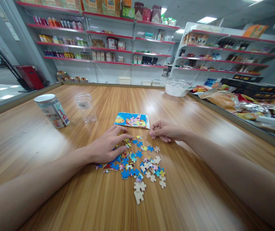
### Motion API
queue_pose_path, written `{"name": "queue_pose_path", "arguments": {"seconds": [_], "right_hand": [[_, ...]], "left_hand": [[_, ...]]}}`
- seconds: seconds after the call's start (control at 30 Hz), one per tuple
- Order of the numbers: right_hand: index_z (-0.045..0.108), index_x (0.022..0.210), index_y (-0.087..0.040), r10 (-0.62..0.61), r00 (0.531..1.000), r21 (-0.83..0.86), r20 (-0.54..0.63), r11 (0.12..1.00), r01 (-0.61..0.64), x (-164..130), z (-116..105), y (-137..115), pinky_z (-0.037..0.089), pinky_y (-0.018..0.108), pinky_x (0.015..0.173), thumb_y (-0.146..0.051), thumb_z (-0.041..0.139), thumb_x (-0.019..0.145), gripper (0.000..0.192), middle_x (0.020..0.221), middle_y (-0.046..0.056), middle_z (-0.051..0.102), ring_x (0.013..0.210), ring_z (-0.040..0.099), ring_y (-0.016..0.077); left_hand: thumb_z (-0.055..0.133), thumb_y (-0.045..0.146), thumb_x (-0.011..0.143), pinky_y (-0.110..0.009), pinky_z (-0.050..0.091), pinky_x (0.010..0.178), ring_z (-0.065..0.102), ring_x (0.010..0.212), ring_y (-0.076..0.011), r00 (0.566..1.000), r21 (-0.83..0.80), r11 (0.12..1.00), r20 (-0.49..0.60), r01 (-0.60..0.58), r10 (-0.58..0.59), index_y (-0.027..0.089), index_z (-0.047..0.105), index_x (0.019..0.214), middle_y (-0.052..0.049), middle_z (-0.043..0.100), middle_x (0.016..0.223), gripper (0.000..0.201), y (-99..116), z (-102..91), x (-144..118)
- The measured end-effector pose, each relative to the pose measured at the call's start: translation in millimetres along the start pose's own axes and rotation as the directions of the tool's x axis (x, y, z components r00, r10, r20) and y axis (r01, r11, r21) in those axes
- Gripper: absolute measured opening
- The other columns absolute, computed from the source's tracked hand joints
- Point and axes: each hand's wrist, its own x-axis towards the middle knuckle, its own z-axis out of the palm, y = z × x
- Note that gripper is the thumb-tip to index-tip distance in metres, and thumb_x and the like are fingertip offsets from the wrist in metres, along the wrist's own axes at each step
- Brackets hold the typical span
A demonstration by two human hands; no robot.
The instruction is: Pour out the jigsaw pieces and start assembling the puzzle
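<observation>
The left hand [108, 146] lay palm down with fingers spread over the near-left part of a scatter of puzzle pieces [139, 163], pressing on several without clearly gripping any one. The right hand [165, 131] rested on the wooden table [200, 192] at about two o'clock from the left, fingers curled and pinched together at the tips; whether a piece sat between them could not be told. The pieces spread out from under the left hand toward five o'clock, mostly blue face up, a few showing plain cardboard backs at the near edge. Just beyond both hands, at twelve o'clock, lay a flat cartoon picture card [132, 120]. Farther out at ten o'clock stood a clear empty jar [86, 108], and left of it a labelled lidded jar [52, 110]. At one o'clock, well apart, sat a white bowl [177, 89].
</observation>
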Motion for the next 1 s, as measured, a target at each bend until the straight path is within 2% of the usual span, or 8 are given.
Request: {"name": "queue_pose_path", "arguments": {"seconds": [0.1, 0.27, 0.4, 0.67, 0.87, 0.93, 1.0], "right_hand": [[0.057, 0.089, -0.015, -0.036, 0.999, -0.076, -0.013, 0.996, 0.035, -1.9, 0.7, -1.1, 0.028, 0.013, 0.028, -0.044, 0.075, 0.077, 0.036, 0.056, -0.006, 0.059, 0.032, 0.046, 0.0033], [0.06, 0.092, -0.016, 0.027, 0.977, -0.263, 0.212, 0.964, 0.03, -12.4, -6.5, -7.8, 0.033, 0.014, 0.032, -0.038, 0.083, 0.068, 0.041, 0.048, -0.011, 0.051, 0.034, 0.048, 0.0052], [0.066, 0.091, -0.014, 0.038, 0.965, -0.353, 0.26, 0.934, 0.058, -16.3, -8.3, -11.2, 0.037, 0.014, 0.036, -0.039, 0.082, 0.069, 0.036, 0.051, -0.008, 0.056, 0.037, 0.052, 0.0055], [0.064, 0.085, -0.013, 0.054, 0.959, -0.307, 0.278, 0.951, 0.035, -15.9, -4.0, -11.2, 0.036, 0.015, 0.038, -0.034, 0.079, 0.072, 0.029, 0.048, -0.008, 0.055, 0.037, 0.051, 0.0053], [0.061, 0.077, -0.013, 0.027, 0.956, -0.267, 0.291, 0.962, 0.054, -15.9, -4.6, -9.5, 0.033, 0.014, 0.038, -0.033, 0.076, 0.076, 0.025, 0.048, -0.008, 0.055, 0.036, 0.048, 0.0036], [0.062, 0.08, -0.012, 0.005, 0.955, -0.242, 0.296, 0.968, 0.07, -14.9, -6.5, -7.1, 0.033, 0.014, 0.037, -0.033, 0.077, 0.075, 0.026, 0.048, -0.009, 0.054, 0.035, 0.047, 0.0032], [0.064, 0.091, -0.013, -0.012, 0.954, -0.216, 0.298, 0.973, 0.079, -14.0, -8.6, -5.0, 0.034, 0.014, 0.037, -0.031, 0.081, 0.072, 0.032, 0.048, -0.011, 0.052, 0.034, 0.047, 0.0033]], "left_hand": [[0.05, 0.038, 0.098, -0.055, 0.038, 0.11, 0.041, 0.131, -0.03, 1.0, 0.006, 1.0, 0.024, -0.002, 0.002, 0.024, 0.054, 0.135, -0.013, 0.048, 0.132, 0.04, 0.0, -1.3, -0.3], [0.06, 0.042, 0.092, -0.055, 0.039, 0.109, 0.042, 0.129, -0.0318, 0.999, 0.005, 1.0, 0.019, -0.028, 0.028, 0.025, 0.052, 0.137, -0.013, 0.048, 0.132, 0.049, -0.3, -2.0, -0.8], [0.057, 0.038, 0.094, -0.053, 0.039, 0.11, 0.042, 0.13, -0.0302, 1.0, 0.012, 1.0, -0.005, -0.017, 0.017, 0.025, 0.054, 0.134, -0.013, 0.049, 0.131, 0.042, -1.6, 1.2, -0.5], [0.045, 0.026, 0.1, -0.051, 0.04, 0.11, 0.043, 0.129, -0.0263, 1.0, 0.021, 1.0, -0.031, 0.001, 0.0, 0.022, 0.059, 0.127, -0.013, 0.049, 0.128, 0.031, -3.8, 4.5, 1.0], [0.046, 0.027, 0.1, -0.051, 0.04, 0.11, 0.044, 0.129, -0.0266, 1.0, 0.022, 1.0, -0.028, 0.004, -0.004, 0.022, 0.06, 0.126, -0.012, 0.05, 0.128, 0.03, -3.4, 4.2, 1.3], [0.046, 0.027, 0.1, -0.05, 0.04, 0.11, 0.044, 0.128, -0.0263, 1.0, 0.026, 1.0, -0.026, 0.004, -0.003, 0.021, 0.06, 0.126, -0.013, 0.05, 0.128, 0.03, -3.4, 3.8, 1.3], [0.046, 0.028, 0.1, -0.049, 0.04, 0.11, 0.044, 0.128, -0.0261, 1.0, 0.026, 1.0, -0.025, 0.002, -0.002, 0.021, 0.059, 0.127, -0.013, 0.05, 0.129, 0.031, -3.3, 3.5, 1.4]]}}
